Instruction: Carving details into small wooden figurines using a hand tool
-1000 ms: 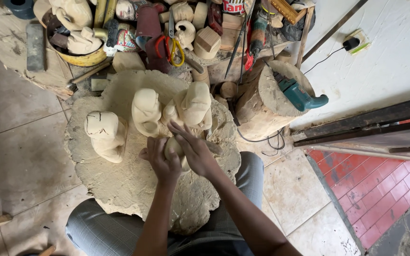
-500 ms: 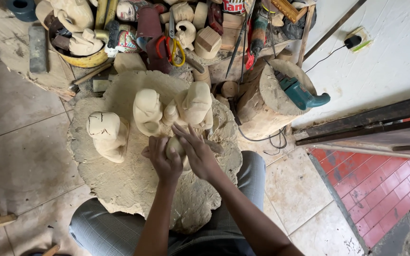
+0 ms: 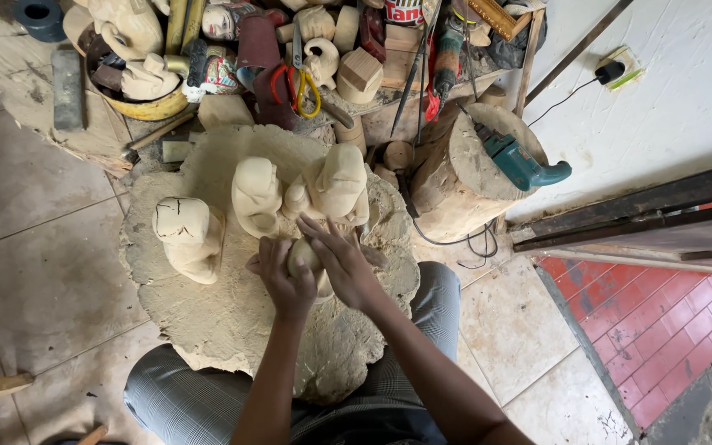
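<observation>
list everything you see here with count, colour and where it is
small carving: 1, pale wood, held in both hands over the slab
wood slab: 1, pale tan, on the lap
rough figures: 3 clear, pale wood, standing on the slab's far half
log stump: 1, tan, right of the slab
power drill: 1, teal, lying on the stump
scissors: 1, red and yellow handles, in the clutter at top
yellow bowl: 1, top left, holding carvings
wall socket: 1, white wall, plug in it
left hand: 1, gripping the carving
right hand: 1, on the carving
</observation>
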